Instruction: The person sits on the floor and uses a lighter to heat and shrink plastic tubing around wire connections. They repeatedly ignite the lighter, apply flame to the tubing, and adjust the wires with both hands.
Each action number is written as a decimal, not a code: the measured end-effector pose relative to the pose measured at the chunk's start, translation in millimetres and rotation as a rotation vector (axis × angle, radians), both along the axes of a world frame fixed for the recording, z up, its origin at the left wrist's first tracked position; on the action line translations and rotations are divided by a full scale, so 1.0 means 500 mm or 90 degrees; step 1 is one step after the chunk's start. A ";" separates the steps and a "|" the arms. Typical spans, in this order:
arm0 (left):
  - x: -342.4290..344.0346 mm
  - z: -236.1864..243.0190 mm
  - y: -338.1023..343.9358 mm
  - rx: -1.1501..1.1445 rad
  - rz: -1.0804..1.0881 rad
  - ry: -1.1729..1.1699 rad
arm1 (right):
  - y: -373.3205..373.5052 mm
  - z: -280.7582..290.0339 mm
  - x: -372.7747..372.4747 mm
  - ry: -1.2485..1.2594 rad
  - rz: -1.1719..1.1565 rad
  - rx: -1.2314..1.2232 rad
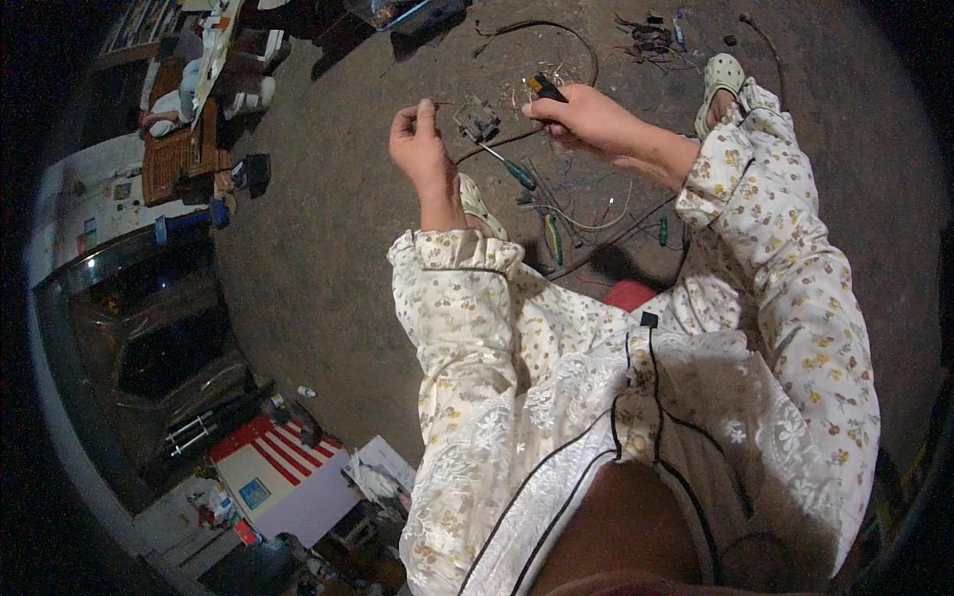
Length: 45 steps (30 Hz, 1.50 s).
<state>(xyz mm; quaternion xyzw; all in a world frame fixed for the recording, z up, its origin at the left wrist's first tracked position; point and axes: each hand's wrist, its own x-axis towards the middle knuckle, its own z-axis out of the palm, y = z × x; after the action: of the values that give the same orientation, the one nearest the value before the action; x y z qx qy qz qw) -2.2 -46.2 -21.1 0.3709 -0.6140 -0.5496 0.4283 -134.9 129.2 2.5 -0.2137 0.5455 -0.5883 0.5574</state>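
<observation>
My left hand point(422, 149) is raised with thumb and fingers pinched together on what looks like a thin wire point(449, 103). My right hand point(593, 124) is closed around a black tool point(547, 87) with a yellow end, whose exact kind I cannot make out. Between my hands a small greyish metal part point(477, 121) lies on the floor. Just below it is a screwdriver point(519, 174) with a green handle, its shaft pointing at the part. Bare copper-coloured wires point(566, 75) lie in a tangle beyond my right hand.
Green-and-yellow pliers point(553, 238), another green-handled tool point(663, 230) and loose cables point(596, 224) lie near my feet. A dark cable point(593, 55) curves across the floor point(328, 219) ahead. Dark parts point(648, 40) lie far right. A wooden seat point(179, 159) stands at far left.
</observation>
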 end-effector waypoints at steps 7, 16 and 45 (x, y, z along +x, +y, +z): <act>0.003 -0.004 0.006 -0.056 0.014 -0.037 | -0.004 -0.028 0.030 0.020 -0.014 -0.073; -0.020 -0.010 -0.006 -0.045 0.040 -0.019 | 0.007 -0.018 0.054 0.072 -0.068 -0.099; 0.039 0.108 0.049 -0.032 0.053 0.120 | -0.010 -0.018 0.027 0.340 -0.112 -0.048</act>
<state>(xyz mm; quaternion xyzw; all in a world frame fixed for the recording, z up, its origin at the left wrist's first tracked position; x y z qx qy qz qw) 17.1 -21.6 32.7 0.3319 -0.5688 -0.5481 0.5156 -121.4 124.3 -6.2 -0.3336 0.6670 -0.5775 0.3323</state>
